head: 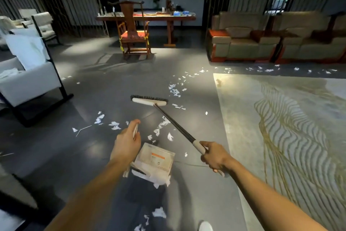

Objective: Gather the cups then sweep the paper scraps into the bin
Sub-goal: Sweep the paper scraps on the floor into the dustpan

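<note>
The right hand [215, 157] grips the pale end of the broom [174, 122] with curled fingers; its bristled head rests on the grey floor [93, 99], well ahead of the person; the left hand [127, 142] is closed round the thin white handle of the dustpan [155, 161], which sits low between both arms with scraps at its near edge; paper scraps [175, 91] lie scattered around the broom head and along the edge of the patterned rug [280, 127].
</note>
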The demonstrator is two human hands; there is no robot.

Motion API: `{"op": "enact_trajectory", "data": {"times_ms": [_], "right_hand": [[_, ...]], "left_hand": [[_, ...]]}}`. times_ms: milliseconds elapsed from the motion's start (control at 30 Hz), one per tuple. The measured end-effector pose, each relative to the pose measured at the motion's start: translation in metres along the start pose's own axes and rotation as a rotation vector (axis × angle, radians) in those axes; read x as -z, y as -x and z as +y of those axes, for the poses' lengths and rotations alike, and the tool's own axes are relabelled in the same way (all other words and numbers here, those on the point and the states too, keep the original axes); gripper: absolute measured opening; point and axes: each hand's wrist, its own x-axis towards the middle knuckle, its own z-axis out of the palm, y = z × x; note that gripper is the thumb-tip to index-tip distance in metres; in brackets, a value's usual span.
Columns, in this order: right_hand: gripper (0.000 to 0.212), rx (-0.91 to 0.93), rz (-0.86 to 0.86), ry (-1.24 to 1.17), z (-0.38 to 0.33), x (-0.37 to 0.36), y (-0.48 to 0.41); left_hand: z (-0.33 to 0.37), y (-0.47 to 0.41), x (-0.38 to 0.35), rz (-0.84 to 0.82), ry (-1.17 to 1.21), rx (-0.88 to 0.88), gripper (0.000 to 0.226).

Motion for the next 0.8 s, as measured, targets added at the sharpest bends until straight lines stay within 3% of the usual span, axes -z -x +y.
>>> {"op": "enact_trajectory", "data": {"times_ms": [200, 400, 800], "right_hand": [[0.037, 0.020, -0.102, -0.014, -0.028, 0.067, -0.213], [0.028, 0.091, -0.176, 0.039, -0.105, 0.125, -0.393], [0.027, 0.264, -0.276, 0.054, -0.292, 0.103, -0.761]], "left_hand": [[0.005, -0.185, -0.076, 0.037, 0.003, 0.089, 0.037], [0.013, -0.342, -0.099, 0.115, 0.070, 0.217, 0.037], [-0.083, -0.685, -0.121, 0.249, 0.081, 0.396, 0.037]]}}
